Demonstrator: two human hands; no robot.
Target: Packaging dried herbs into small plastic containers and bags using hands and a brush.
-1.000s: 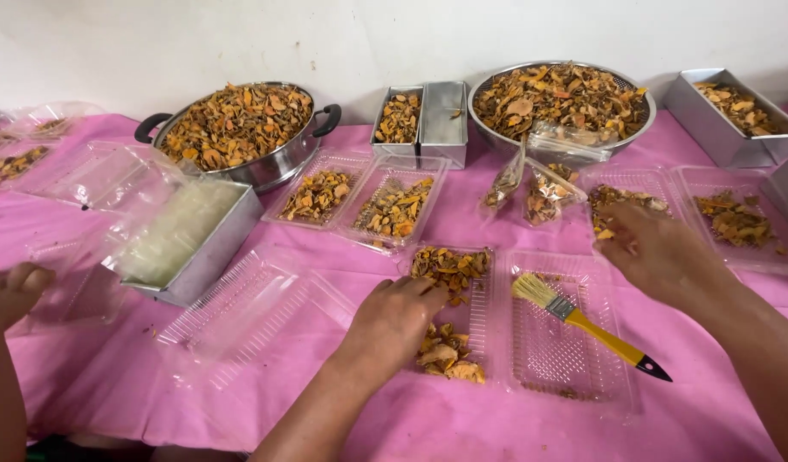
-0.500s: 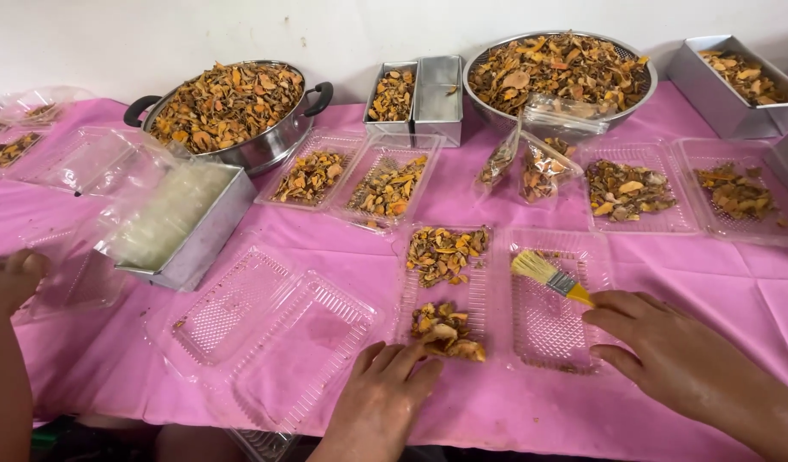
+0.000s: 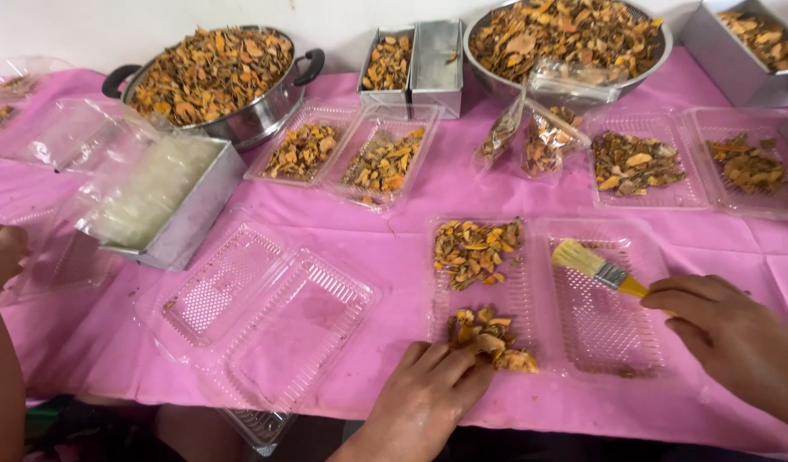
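The yellow brush (image 3: 601, 269) lies in the clear tray (image 3: 608, 334), bristles pointing up-left, handle toward the right hand (image 3: 736, 338), now closed around it. The left hand (image 3: 432, 385), fingers loose, has pulled nearer, touching dried pieces (image 3: 492, 342).

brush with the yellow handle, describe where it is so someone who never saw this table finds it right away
On the pink tablecloth, look at the near edge, at the open clear clamshell tray with dried pieces in its left half. The brush lies in the right half, pale bristles pointing up-left, by the right hand. It is the only tool among trays of dried pieces.
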